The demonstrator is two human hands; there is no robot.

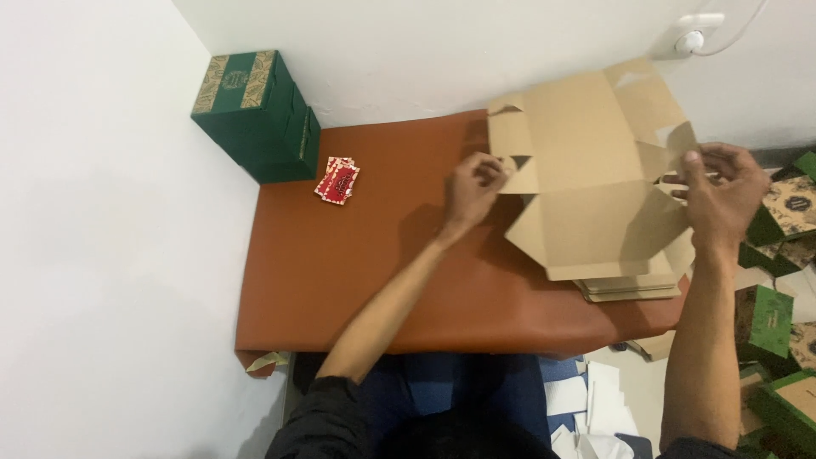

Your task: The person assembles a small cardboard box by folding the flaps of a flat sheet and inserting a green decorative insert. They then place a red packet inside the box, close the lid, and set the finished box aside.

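A flat brown cardboard box blank point(586, 170) is held up over the right part of the brown table point(357, 272), partly folded, its plain inner side facing me. My left hand point(472, 189) pinches a flap at the blank's left edge. My right hand point(722, 191) grips a flap at its right edge. Under the blank, a small stack of more flat blanks point(633, 291) lies at the table's right edge.
Stacked green boxes with gold trim point(259, 115) stand at the table's back left corner, against the white wall. Small red cards point(338, 180) lie beside them. More green boxes and flat pieces point(778, 314) crowd the floor on the right. White paper sheets point(595, 408) lie by my lap.
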